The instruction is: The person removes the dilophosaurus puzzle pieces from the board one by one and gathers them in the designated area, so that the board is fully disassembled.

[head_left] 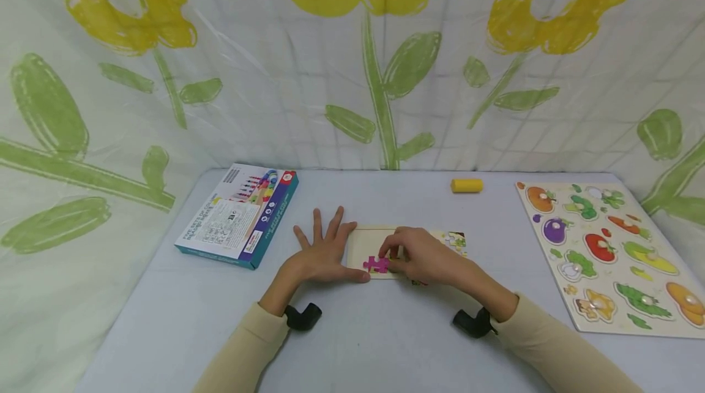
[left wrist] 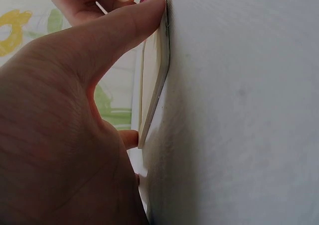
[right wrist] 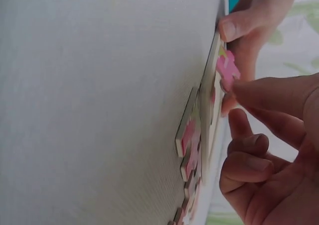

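My left hand [head_left: 320,257] lies spread at the left end of a shallow pale wooden puzzle tray [head_left: 368,237]. Its thumb touches the near edge, and its index finger reaches the far left corner. Over the tray, my right hand [head_left: 423,256] pinches a pink jigsaw piece [head_left: 374,265] between thumb and fingers. In the right wrist view that piece [right wrist: 227,69] stands tilted above the tray's surface. Several loose jigsaw pieces [right wrist: 187,138] lie on the table along the tray's side, and more printed pieces [head_left: 456,239] show past the right hand.
A flat boxed set [head_left: 237,215] lies at the back left. Toward the back right is a yellow cylinder [head_left: 466,185]. A vegetable peg-puzzle board [head_left: 600,270] covers the table's right side. Behind the table hangs a flowered curtain [head_left: 248,87].
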{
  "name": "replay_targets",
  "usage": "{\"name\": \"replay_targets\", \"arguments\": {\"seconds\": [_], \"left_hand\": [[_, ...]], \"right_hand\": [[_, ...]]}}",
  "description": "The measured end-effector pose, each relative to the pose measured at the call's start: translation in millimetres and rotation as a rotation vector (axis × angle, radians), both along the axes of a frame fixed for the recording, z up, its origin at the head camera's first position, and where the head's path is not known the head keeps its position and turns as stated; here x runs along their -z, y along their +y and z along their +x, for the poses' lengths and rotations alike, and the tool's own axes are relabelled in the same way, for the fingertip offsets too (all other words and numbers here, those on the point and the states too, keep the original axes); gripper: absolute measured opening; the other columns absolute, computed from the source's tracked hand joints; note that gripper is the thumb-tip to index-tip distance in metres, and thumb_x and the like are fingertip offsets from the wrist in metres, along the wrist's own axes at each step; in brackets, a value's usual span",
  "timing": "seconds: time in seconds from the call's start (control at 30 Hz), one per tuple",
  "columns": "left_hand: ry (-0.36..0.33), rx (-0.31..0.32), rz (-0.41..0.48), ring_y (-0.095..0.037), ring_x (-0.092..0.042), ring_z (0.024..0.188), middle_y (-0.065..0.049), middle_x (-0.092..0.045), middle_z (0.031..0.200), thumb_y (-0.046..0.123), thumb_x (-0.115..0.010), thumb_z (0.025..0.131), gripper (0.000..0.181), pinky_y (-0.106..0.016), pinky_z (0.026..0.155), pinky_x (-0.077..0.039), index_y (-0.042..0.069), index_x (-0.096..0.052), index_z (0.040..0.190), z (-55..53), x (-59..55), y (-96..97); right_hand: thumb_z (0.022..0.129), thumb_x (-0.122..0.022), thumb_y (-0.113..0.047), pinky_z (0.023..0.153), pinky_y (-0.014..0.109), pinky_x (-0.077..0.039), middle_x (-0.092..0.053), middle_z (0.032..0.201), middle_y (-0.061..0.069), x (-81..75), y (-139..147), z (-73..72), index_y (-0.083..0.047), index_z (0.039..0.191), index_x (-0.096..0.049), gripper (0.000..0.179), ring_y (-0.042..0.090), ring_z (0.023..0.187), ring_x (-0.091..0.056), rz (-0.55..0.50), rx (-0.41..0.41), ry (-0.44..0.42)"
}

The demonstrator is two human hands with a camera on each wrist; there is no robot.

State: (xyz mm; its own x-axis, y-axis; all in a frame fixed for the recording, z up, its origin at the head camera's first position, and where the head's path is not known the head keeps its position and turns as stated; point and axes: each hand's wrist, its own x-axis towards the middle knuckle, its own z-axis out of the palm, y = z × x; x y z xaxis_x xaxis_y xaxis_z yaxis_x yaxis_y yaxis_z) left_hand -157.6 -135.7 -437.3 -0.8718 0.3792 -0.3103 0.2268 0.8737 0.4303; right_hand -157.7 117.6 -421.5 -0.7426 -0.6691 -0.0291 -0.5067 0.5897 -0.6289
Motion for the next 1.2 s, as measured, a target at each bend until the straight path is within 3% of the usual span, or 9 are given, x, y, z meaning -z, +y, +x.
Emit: {"name": "replay_targets", "arguments": {"seconds": [0.37,0.57,0.83,1.2], "left_hand": [[0.005,-0.003,0.069,-0.057,0.026,0.159,-0.014,0.007,0.181,0.074,-0.078,0.076,0.115,-0.09,0.107,0.022,0.018,-0.029,0.164,-0.7,6.3,-3.6],[-0.007,-0.006,0.033,-0.056,0.028,0.158,-0.013,0.01,0.181,0.07,-0.079,0.078,0.114,-0.09,0.108,0.021,0.019,-0.026,0.166,-0.7,1.8,-1.4],[-0.005,-0.003,0.003,-0.055,0.028,0.159,-0.012,0.009,0.181,0.069,-0.079,0.079,0.113,-0.091,0.109,0.018,0.02,-0.026,0.167,0.1,0.6,0.2],[-0.007,0.001,0.018,-0.056,0.027,0.159,-0.013,0.009,0.181,0.068,-0.078,0.079,0.113,-0.091,0.109,0.018,0.019,-0.026,0.167,-0.1,0.7,-0.3]], "right_hand": [[0.099,-0.073,-0.008,0.056,0.022,-0.05,-0.076,0.09,-0.004,4.8,-5,-0.2,-0.015,0.098,-0.075,0.007,0.004,0.061,-0.056,-0.089,0.042,-0.054],[0.1,-0.072,-0.013,0.058,0.022,-0.051,-0.076,0.089,-0.005,2.8,-1,0.5,-0.014,0.101,-0.076,0.003,0.004,0.06,-0.056,-0.082,0.068,-0.074],[0.099,-0.073,-0.014,0.061,0.022,-0.049,-0.074,0.086,-0.005,0.7,24,4.4,-0.015,0.101,-0.075,0.003,0.006,0.063,-0.056,-0.085,0.104,-0.082],[0.098,-0.075,-0.014,0.064,0.02,-0.046,-0.068,0.087,-0.011,-3.4,67,18.9,-0.022,0.099,-0.074,0.007,0.005,0.073,-0.053,-0.047,0.172,-0.019]]}}
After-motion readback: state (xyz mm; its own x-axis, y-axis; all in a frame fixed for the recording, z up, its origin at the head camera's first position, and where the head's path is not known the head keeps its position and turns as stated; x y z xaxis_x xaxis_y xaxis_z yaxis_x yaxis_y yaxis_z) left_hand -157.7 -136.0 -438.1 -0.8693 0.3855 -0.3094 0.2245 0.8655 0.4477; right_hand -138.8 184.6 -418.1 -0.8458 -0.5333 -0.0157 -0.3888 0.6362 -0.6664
